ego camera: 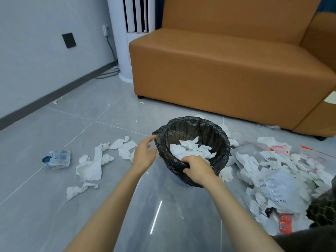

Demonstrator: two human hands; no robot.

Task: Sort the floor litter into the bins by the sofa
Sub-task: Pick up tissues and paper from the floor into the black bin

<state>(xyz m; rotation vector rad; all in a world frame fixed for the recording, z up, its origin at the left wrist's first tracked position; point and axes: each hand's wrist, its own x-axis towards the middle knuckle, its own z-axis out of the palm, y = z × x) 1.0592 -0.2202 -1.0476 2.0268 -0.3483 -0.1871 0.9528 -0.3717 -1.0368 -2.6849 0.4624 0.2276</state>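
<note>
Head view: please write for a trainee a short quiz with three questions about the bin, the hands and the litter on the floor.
1. True or false: the bin with the black liner is empty.
2. What does the right hand grip? A) a tissue on the floor B) the bin's near rim C) the sofa cushion
3. Fill in: the blue-and-white packet lies on the floor to the ___ of the bin.
Key: 1 false, white tissues lie inside; 2 B; 3 left.
</note>
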